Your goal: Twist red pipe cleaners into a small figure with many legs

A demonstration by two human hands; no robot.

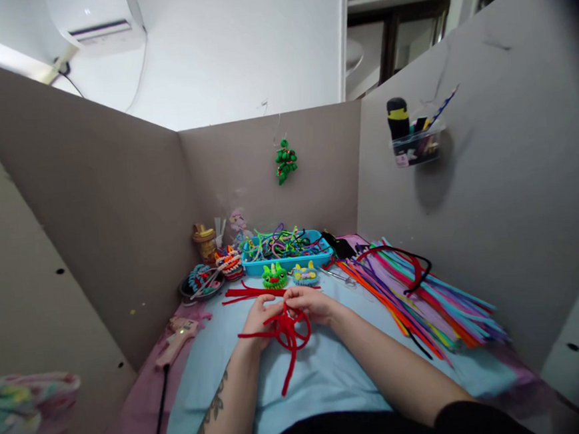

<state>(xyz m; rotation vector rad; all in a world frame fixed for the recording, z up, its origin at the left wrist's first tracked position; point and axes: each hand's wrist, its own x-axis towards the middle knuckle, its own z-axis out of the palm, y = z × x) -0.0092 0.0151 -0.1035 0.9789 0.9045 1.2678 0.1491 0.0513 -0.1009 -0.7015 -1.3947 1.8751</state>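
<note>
Red pipe cleaners [293, 342], bent into a ring with crossing spokes and loose ends, hang between my two hands over the light blue cloth. My left hand [262, 323] is closed on the left side of this piece, one straight end sticking out past the wrist. At its top, the fingers of my right hand [309, 304] pinch the red strands; the fingertips are partly hidden. Just beyond the hands lies a bundle of straight red pipe cleaners [245, 293]. Behind it sit a green pipe-cleaner figure [275, 276] and a blue and yellow one [305, 274].
A blue basket [263, 267] of pipe-cleaner scraps stands at the back. Scissors [337, 275] lie right of the figures, near many coloured pipe cleaners [425, 286]. To the left are a dark bowl [188, 293] and a pink corded tool [177, 339]. Grey panels [279, 211] enclose the table.
</note>
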